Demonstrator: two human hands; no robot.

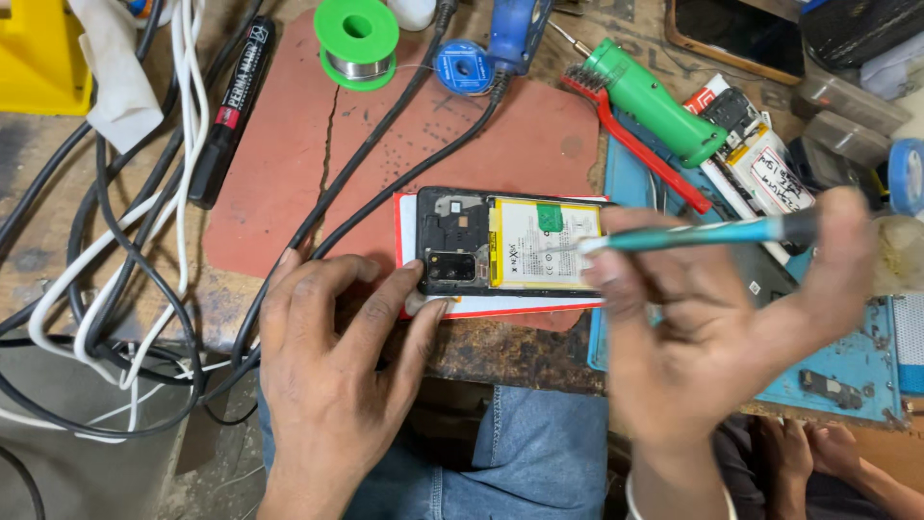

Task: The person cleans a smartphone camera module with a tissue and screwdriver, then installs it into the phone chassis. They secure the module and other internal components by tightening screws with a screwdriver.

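I count one opened black phone with a yellow-white battery, one teal-handled screwdriver in my right hand, two solder spools, one green plastic spool and one small blue spool, one black marker pen, one red rubber mat.

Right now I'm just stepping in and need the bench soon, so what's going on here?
A person is working on an opened phone with its back cover off and the battery exposed. The left hand steadies the phone's lower corner by the camera end. The right hand holds a teal-handled tool with its tip over the battery. The phone lies on a red-edged white card on a reddish mat. A green solder spool and cables sit nearby.
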